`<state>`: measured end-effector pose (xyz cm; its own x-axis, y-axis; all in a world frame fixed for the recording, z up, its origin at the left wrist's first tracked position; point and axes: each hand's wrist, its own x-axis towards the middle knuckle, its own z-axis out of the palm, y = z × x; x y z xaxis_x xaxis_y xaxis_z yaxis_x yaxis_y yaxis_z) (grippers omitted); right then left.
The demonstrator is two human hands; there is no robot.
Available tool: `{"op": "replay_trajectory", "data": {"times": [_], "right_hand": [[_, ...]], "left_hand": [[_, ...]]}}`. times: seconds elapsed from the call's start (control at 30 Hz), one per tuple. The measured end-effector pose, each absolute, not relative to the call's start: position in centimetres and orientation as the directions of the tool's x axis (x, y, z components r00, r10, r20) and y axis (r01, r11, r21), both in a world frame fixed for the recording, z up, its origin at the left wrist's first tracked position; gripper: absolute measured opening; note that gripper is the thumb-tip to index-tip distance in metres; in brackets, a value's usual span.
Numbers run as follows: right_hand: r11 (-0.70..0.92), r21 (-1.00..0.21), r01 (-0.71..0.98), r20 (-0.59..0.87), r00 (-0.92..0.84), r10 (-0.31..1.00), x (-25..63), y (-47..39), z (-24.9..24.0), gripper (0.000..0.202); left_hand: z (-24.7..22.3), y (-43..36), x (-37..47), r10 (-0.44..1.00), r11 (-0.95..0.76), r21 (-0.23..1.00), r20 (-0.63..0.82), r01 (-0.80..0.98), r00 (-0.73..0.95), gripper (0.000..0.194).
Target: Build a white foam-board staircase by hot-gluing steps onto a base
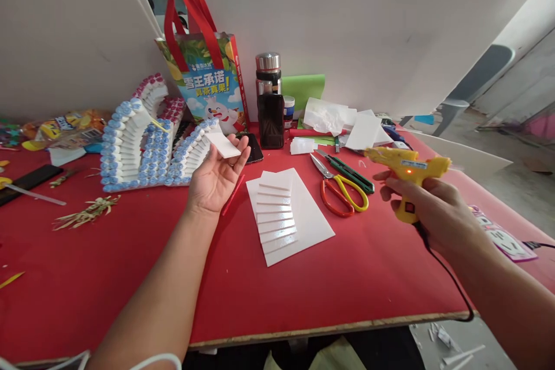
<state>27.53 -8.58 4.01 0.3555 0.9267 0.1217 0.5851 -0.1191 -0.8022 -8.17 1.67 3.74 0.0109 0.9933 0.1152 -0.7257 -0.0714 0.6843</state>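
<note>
Palm up, my left hand [214,179] holds a small white rectangular piece [224,144] between thumb and fingers, above the table. My right hand [427,202] grips a yellow glue gun [403,165] with a lit orange light, its nozzle pointing left. Between the hands, a white sheet [314,225] lies on the red table, bearing a stepped row of overlapping white strips [276,214] with shiny surfaces. Scissors [342,188] with red and yellow handles lie right of the sheet, beside a green cutter [353,176].
Structures of blue-tipped white pieces [125,150] stand at the left, near a colourful bag [208,78]. A steel bottle [268,69] and a dark phone [271,121] stand behind the sheet. A power strip [505,240] lies right; the gun's cable [451,277] hangs over the front edge.
</note>
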Motion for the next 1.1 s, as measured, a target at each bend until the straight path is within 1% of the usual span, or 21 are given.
{"op": "replay_trajectory", "data": {"times": [0.03,0.07,0.1,0.17,0.23,0.27,0.3,0.37,0.47,0.6,0.73,1.1], "right_hand": [[-0.053,-0.923,0.382,0.082,0.329,0.941,26.2,-8.6,5.1,0.031],[-0.005,-0.97,0.242,0.067,0.29,0.955,24.9,-8.4,6.1,0.028],[0.035,-0.991,0.132,0.067,0.243,0.968,23.6,-8.1,7.0,0.023],[0.1,-0.994,-0.038,0.096,0.089,0.991,21.4,-6.8,8.2,0.017],[0.119,-0.982,-0.147,0.127,-0.046,0.991,19.5,-5.0,8.5,0.015],[0.122,-0.977,-0.174,0.141,-0.103,0.985,18.7,-4.2,8.4,0.018],[0.119,-0.974,-0.191,0.151,-0.16,0.976,18.0,-3.4,8.1,0.024],[0.141,-0.962,-0.233,0.191,-0.206,0.96,16.7,-2.6,7.3,0.031],[0.175,-0.942,-0.286,0.245,-0.231,0.941,15.7,-3.0,6.1,0.033],[0.212,-0.94,-0.268,0.284,-0.267,0.921,15.8,-4.5,5.1,0.034],[0.195,-0.949,-0.249,0.256,-0.246,0.935,16.3,-4.6,4.6,0.036],[0.178,-0.971,-0.157,0.211,-0.224,0.951,16.5,-4.4,4.2,0.043]], "left_hand": [[3.8,1.4,-7.9,0.993,-0.044,0.693,0.113,-0.72,0.047,0.028],[3.8,1.2,-7.6,0.99,-0.016,0.703,0.11,-0.711,0.087,0.028],[3.7,0.9,-7.3,0.986,0.011,0.715,0.109,-0.699,0.127,0.028],[3.6,0.6,-7.0,0.974,0.042,0.744,0.119,-0.667,0.193,0.031],[3.4,0.4,-6.9,0.963,0.047,0.772,0.134,-0.634,0.235,0.034],[3.3,0.4,-6.9,0.961,0.042,0.782,0.137,-0.621,0.239,0.033],[3.2,0.5,-7.0,0.963,0.036,0.792,0.135,-0.61,0.233,0.031],[3.0,0.5,-7.1,0.968,0.036,0.812,0.117,-0.583,0.222,0.028],[2.9,0.6,-7.2,0.967,0.049,0.831,0.1,-0.554,0.236,0.028],[2.8,0.3,-7.0,0.95,0.073,0.85,0.1,-0.521,0.296,0.024],[2.7,0.0,-6.8,0.923,0.107,0.881,0.083,-0.46,0.375,0.028],[3.0,-0.2,-6.6,0.904,0.116,0.912,0.067,-0.394,0.423,0.029]]}}
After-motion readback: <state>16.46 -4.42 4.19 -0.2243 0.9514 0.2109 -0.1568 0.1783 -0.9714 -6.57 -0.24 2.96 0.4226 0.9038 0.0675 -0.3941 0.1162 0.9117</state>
